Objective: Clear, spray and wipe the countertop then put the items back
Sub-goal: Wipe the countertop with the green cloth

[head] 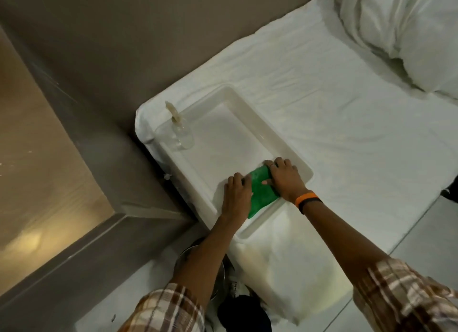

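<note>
A white plastic tray [250, 113] lies on the corner of a white-sheeted bed. Inside its near end lies a green cloth [261, 191], flat on the tray floor. My left hand [236, 195] presses on the cloth's left edge, fingers spread. My right hand [285, 177], with a ring and an orange and black wristband, presses on the cloth's right side. A clear spray bottle [182, 133] with a pale nozzle stands in the tray's far left corner, apart from both hands.
The white bed [347, 133] stretches right, with a rumpled duvet [409, 34] at the top right. A grey wall [111, 59] and a wooden panel [37, 158] stand to the left. A metal pot [220, 269] and dark items sit on the floor below my arms.
</note>
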`<move>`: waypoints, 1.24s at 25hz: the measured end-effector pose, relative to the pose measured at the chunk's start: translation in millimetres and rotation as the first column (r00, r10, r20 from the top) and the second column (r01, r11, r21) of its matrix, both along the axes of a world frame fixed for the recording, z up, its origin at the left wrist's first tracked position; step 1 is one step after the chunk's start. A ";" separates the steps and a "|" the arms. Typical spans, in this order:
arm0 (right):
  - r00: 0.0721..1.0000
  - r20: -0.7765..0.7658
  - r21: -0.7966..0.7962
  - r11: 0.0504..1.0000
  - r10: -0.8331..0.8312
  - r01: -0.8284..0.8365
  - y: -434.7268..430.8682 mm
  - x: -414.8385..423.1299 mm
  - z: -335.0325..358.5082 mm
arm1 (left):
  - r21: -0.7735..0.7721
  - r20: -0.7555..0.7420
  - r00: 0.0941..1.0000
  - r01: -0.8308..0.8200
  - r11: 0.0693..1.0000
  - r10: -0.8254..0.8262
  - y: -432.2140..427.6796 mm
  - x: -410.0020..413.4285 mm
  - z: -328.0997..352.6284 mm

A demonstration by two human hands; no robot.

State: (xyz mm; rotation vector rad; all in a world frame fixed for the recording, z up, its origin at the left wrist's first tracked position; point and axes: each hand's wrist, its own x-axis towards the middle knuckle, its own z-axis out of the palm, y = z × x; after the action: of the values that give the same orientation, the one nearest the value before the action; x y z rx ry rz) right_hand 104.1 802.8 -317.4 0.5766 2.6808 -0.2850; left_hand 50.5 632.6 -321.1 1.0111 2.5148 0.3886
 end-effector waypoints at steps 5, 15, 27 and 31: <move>0.979 -0.080 -0.347 0.925 -0.190 0.151 -16.2 1.9 52.2 | 0.096 0.246 0.947 -0.234 0.968 0.204 -20.5 -8.5 64.6; 0.885 -0.306 -0.833 0.548 -0.350 -0.072 -117.1 -40.7 351.3 | 0.398 0.129 0.963 -0.270 0.877 0.238 -164.3 -62.8 357.5; 0.934 -0.353 -0.008 0.998 -0.055 0.056 -372.4 -133.0 325.9 | 0.241 -0.335 0.884 -0.256 0.936 0.327 -405.7 -105.7 318.9; 0.908 -0.286 -0.111 0.952 -0.304 0.284 -429.6 -133.4 297.3 | 0.158 -0.331 0.838 -0.404 0.901 0.433 -460.8 -172.9 307.0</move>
State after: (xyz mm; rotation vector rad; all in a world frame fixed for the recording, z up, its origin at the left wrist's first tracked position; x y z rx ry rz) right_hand -29.2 373.1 -20.1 0.9923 2.8507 -0.5869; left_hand -122.4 171.8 -14.0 0.5829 3.0865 0.4696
